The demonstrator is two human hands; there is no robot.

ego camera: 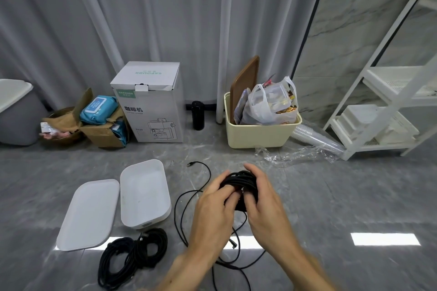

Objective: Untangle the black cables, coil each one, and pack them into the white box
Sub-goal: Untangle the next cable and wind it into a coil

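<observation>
The floor (331,196) carries an open box (144,192), lid (88,214) beside it, and finished coils (132,257) near its front. Both hands, left (212,210) and right (264,201), curl around the cable bundle (241,181), mid-coiling. Next, I'd judge: wind in the loose tail (186,210).

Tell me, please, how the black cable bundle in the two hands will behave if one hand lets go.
The cable bundle probably springs loose, since only both hands' fingers curl round its loops. It looks floppy: its free tail lies in slack curves on the floor.
</observation>
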